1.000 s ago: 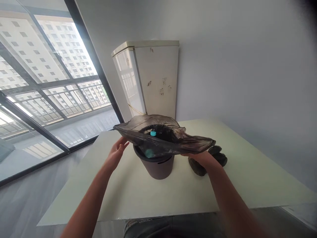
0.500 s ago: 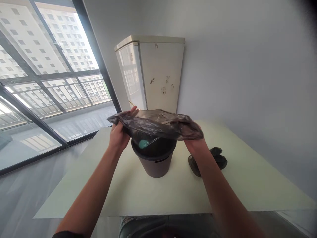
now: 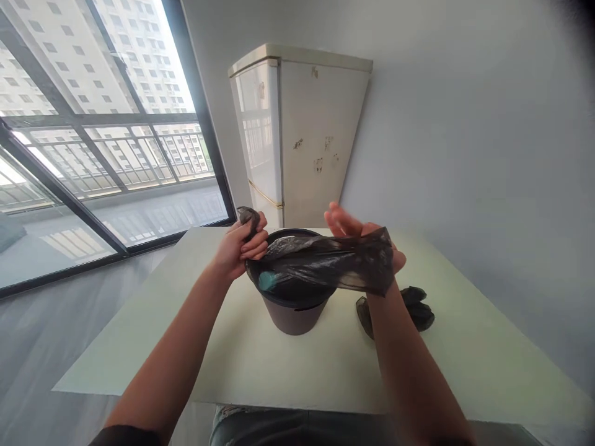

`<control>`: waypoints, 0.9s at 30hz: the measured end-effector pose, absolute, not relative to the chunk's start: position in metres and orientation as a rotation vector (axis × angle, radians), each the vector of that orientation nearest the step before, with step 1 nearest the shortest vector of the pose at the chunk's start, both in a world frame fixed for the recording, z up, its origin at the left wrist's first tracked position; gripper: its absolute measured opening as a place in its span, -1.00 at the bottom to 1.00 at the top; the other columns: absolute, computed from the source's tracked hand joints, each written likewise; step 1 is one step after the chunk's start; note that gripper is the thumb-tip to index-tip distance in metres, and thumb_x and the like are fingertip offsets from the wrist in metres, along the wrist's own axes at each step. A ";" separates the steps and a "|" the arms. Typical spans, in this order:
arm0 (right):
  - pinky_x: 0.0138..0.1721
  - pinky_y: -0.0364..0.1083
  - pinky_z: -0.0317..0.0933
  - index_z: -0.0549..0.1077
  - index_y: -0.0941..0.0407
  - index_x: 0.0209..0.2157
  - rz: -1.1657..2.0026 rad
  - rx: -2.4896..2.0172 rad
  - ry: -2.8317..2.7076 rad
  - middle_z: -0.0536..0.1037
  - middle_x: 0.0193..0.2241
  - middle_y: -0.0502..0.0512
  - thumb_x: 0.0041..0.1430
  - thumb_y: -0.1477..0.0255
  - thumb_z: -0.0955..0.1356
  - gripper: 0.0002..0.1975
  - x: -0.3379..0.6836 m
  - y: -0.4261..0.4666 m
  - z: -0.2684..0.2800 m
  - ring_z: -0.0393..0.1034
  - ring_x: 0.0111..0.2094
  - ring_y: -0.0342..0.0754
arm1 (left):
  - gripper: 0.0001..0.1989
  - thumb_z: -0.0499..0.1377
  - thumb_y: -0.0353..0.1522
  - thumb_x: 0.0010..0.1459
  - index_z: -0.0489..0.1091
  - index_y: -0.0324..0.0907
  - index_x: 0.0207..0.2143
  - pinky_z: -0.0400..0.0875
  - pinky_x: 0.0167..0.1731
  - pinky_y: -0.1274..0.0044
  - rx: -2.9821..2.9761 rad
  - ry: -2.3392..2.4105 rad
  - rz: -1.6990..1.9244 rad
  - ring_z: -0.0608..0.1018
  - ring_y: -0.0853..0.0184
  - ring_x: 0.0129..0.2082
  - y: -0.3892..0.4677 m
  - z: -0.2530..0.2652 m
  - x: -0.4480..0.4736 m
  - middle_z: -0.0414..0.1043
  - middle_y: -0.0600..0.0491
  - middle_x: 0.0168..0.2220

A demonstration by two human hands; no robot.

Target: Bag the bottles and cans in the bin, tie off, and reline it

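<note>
A thin black plastic garbage bag (image 3: 320, 263) stretches between my hands, over the mouth of a dark trash bin (image 3: 297, 317). My left hand (image 3: 242, 243) is closed around the bag's left end at the bin's rim, and a bunched tuft pokes up above the fist. On the other side, my right hand (image 3: 360, 228) has its fingers stretched out and slightly blurred, with the bag's right end draped across the hand and wrist. Something teal (image 3: 267, 280) shows near the left of the bin's mouth; I cannot make out what it is. The bag covers much of the bin's opening.
The bin stands on a pale green table (image 3: 260, 378). Crumpled black bags (image 3: 418, 308) lie beside my right forearm. Behind the table is an old white refrigerator (image 3: 320, 124) against the wall, with a large glass window (image 3: 116, 148) to the left.
The bag has gone from being spread wide above the bin to a lower, narrower band across it. My left hand has closed into a fist on it; my right fingers have come out from under it.
</note>
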State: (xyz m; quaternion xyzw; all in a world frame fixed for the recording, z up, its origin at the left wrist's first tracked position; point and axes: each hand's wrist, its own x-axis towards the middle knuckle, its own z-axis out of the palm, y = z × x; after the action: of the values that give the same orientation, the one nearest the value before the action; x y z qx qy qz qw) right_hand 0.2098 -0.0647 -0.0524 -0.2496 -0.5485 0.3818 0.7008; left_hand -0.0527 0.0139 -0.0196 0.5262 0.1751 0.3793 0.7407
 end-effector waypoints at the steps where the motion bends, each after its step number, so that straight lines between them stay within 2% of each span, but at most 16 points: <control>1: 0.21 0.32 0.29 0.41 -0.06 -0.54 0.923 -0.544 -1.257 0.66 -0.35 0.11 -0.08 -0.15 0.45 -0.55 0.210 -0.059 -0.055 0.55 0.02 0.22 | -0.64 0.26 -0.16 0.33 0.27 -0.16 -0.42 -0.05 -0.70 0.67 1.201 0.442 0.816 -0.08 0.57 -0.71 0.010 -0.016 -0.051 -0.13 0.28 -0.66; 2: 0.08 0.30 0.37 0.39 -0.05 -0.53 1.019 -0.511 -1.308 0.54 -0.57 0.06 -0.12 -0.19 0.45 -0.50 0.210 -0.054 -0.056 0.59 -0.23 0.19 | -0.63 0.25 -0.16 0.33 0.28 -0.17 -0.43 -0.08 -0.69 0.67 1.242 0.497 0.820 -0.05 0.56 -0.69 0.007 -0.012 -0.047 -0.12 0.26 -0.63; 3: -0.08 0.24 0.43 0.38 -0.05 -0.52 1.121 -0.458 -1.362 0.38 -0.72 -0.04 -0.17 -0.22 0.46 -0.47 0.208 -0.050 -0.056 0.52 -0.46 0.11 | -0.65 0.25 -0.18 0.32 0.30 -0.19 -0.44 -0.10 -0.68 0.67 1.267 0.541 0.829 -0.02 0.56 -0.67 0.003 -0.007 -0.044 -0.11 0.24 -0.59; 4: -0.26 0.15 0.43 0.38 -0.04 -0.49 1.207 -0.391 -1.399 0.22 -0.79 -0.13 -0.22 -0.23 0.48 -0.44 0.206 -0.046 -0.054 0.36 -0.63 0.01 | -0.69 0.24 -0.23 0.30 0.32 -0.21 -0.44 -0.10 -0.68 0.66 1.276 0.571 0.839 0.01 0.55 -0.65 0.000 -0.003 -0.040 -0.10 0.21 -0.57; 6: -0.54 -0.04 0.24 0.40 -0.03 -0.41 1.322 -0.296 -1.364 0.05 -0.80 -0.23 -0.20 -0.17 0.51 -0.45 0.200 -0.043 -0.045 0.05 -0.77 -0.14 | -0.79 0.19 -0.31 0.25 0.41 -0.24 -0.42 0.02 -0.66 0.63 1.252 0.580 0.875 0.10 0.51 -0.62 -0.005 0.004 -0.033 -0.03 0.15 -0.53; 8: -0.64 -0.14 -0.02 0.41 -0.01 -0.34 1.396 -0.350 -1.242 0.04 -0.74 -0.23 -0.01 -0.04 0.49 -0.57 0.194 -0.046 -0.032 -0.13 -0.74 -0.20 | -0.80 0.15 -0.33 0.21 0.49 -0.27 -0.37 0.18 -0.60 0.57 1.233 0.557 0.943 0.20 0.45 -0.58 -0.012 0.009 -0.028 0.07 0.08 -0.49; 9: -0.64 -0.15 -0.09 0.40 0.01 -0.32 1.417 -0.404 -1.183 0.08 -0.70 -0.20 0.07 0.05 0.47 -0.64 0.192 -0.048 -0.025 -0.16 -0.71 -0.20 | -0.80 0.14 -0.34 0.20 0.52 -0.27 -0.35 0.24 -0.55 0.54 1.250 0.552 0.988 0.23 0.43 -0.56 -0.015 0.010 -0.026 0.11 0.05 -0.48; 11: -0.59 -0.13 -0.06 0.41 0.06 -0.32 1.448 -0.454 -1.132 0.21 -0.58 -0.09 0.07 0.24 0.44 -0.77 0.189 -0.052 -0.016 -0.08 -0.61 -0.18 | -0.80 0.15 -0.36 0.23 0.57 -0.26 -0.29 0.27 -0.50 0.52 1.336 0.575 1.071 0.28 0.41 -0.52 -0.021 0.012 -0.025 0.18 0.04 -0.46; 13: -0.50 -0.10 0.05 0.43 0.10 -0.32 1.460 -0.412 -1.149 0.33 -0.45 0.01 -0.07 0.41 0.42 -0.79 0.187 -0.051 -0.013 0.07 -0.51 -0.14 | -0.82 0.19 -0.36 0.27 0.60 -0.21 -0.21 0.26 -0.48 0.54 1.432 0.621 1.126 0.32 0.40 -0.50 -0.024 0.010 -0.023 0.23 0.06 -0.47; 15: -0.42 -0.08 0.12 0.45 0.13 -0.31 1.433 -0.393 -1.169 0.39 -0.37 0.04 -0.18 0.51 0.41 -0.73 0.186 -0.046 -0.015 0.18 -0.43 -0.11 | -0.83 0.27 -0.31 0.28 0.59 -0.15 -0.11 0.28 -0.47 0.56 1.487 0.654 1.154 0.38 0.38 -0.48 -0.026 0.007 -0.021 0.30 0.09 -0.49; 18: -0.39 -0.11 0.12 0.48 0.14 -0.26 1.269 -0.506 -1.084 0.41 -0.44 -0.01 -0.06 0.51 0.46 -0.75 0.183 -0.037 -0.022 0.27 -0.43 -0.12 | -0.70 0.40 -0.22 0.21 0.53 -0.10 -0.05 0.37 -0.40 0.55 1.490 0.642 1.184 0.47 0.36 -0.46 -0.025 0.003 -0.017 0.43 0.10 -0.48; 21: -0.39 -0.12 0.16 0.47 0.13 -0.24 1.091 -0.572 -1.038 0.40 -0.51 -0.07 0.11 0.41 0.49 -0.80 0.181 -0.036 -0.025 0.30 -0.47 -0.14 | -0.72 0.43 -0.18 0.18 0.55 -0.16 -0.18 0.47 -0.33 0.52 1.531 0.668 1.252 0.57 0.33 -0.38 -0.026 0.001 -0.013 0.59 -0.02 -0.31; 24: -0.34 -0.12 0.25 0.41 0.08 -0.22 0.982 -0.531 -1.139 0.49 -0.38 -0.04 0.18 0.38 0.49 -0.78 0.179 -0.044 -0.024 0.35 -0.44 -0.16 | -0.80 0.42 -0.22 0.18 0.63 -0.17 -0.28 0.56 -0.16 0.46 1.675 0.685 1.272 0.63 0.13 -0.03 -0.034 0.003 -0.007 0.60 -0.15 0.00; 26: -0.29 -0.12 0.29 0.33 0.05 -0.22 0.956 -0.535 -1.233 0.51 -0.32 -0.05 0.21 0.39 0.48 -0.75 0.176 -0.050 -0.023 0.40 -0.38 -0.15 | -0.84 0.44 -0.25 0.15 0.65 -0.15 -0.33 0.59 -0.07 0.38 1.765 0.644 1.221 0.53 -0.03 0.20 -0.040 0.006 -0.004 0.52 -0.16 0.16; 27: -0.27 -0.13 0.31 0.29 0.04 -0.22 0.947 -0.557 -1.276 0.50 -0.32 -0.06 0.22 0.40 0.48 -0.73 0.175 -0.053 -0.022 0.42 -0.35 -0.14 | -0.85 0.45 -0.26 0.13 0.66 -0.15 -0.35 0.59 -0.04 0.34 1.798 0.622 1.195 0.50 -0.07 0.24 -0.043 0.008 -0.002 0.50 -0.16 0.18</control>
State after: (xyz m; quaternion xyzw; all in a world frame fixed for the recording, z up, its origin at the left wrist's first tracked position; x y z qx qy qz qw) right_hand 0.1751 -0.0527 -0.0222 -0.2466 -0.5653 0.4195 0.6661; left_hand -0.0018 -0.0428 0.0076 0.7215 0.2496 0.4796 0.4326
